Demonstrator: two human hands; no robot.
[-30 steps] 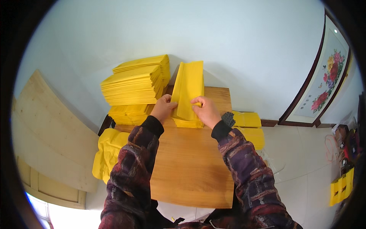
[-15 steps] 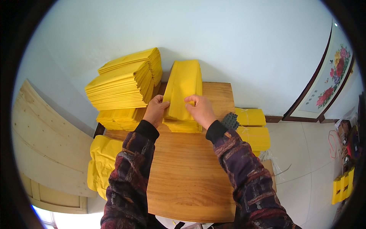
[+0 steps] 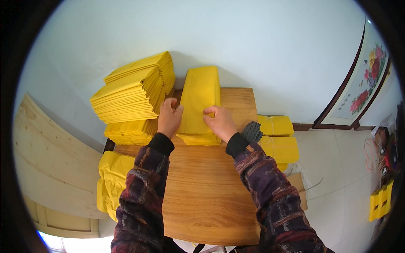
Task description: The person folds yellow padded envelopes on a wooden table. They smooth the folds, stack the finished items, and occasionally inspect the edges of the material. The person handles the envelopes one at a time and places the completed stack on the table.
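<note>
1. Head view: folded yellow middle stack (image 3: 200,86) lying lengthwise toward the far edge of the bench (image 3: 206,189), well apart from the near edge.
2. Larger yellow stack (image 3: 124,99) near the far left corner, layers fanned on the side facing the middle stack; dark grey textured object (image 3: 252,131) at the right edge; tied yellow bundles (image 3: 279,148) beyond that edge, off the bench.
3. Left hand (image 3: 169,119) between the two stacks, just beside the middle stack's left side; fingers (image 3: 168,103) loosely curled and apart from the thumb, seemingly released, nothing visible between.
4. Right hand (image 3: 222,122) over the middle stack's near right part, thumb and fingers close together; too small to tell pinching from merely resting.
5. Step in hand, by judgement: smoothing or squaring the top of the middle stack.
6. Called for next, also by judgement: a light, flat touch, folds pressed down, sides kept flush, larger stack left unbumped.
</note>
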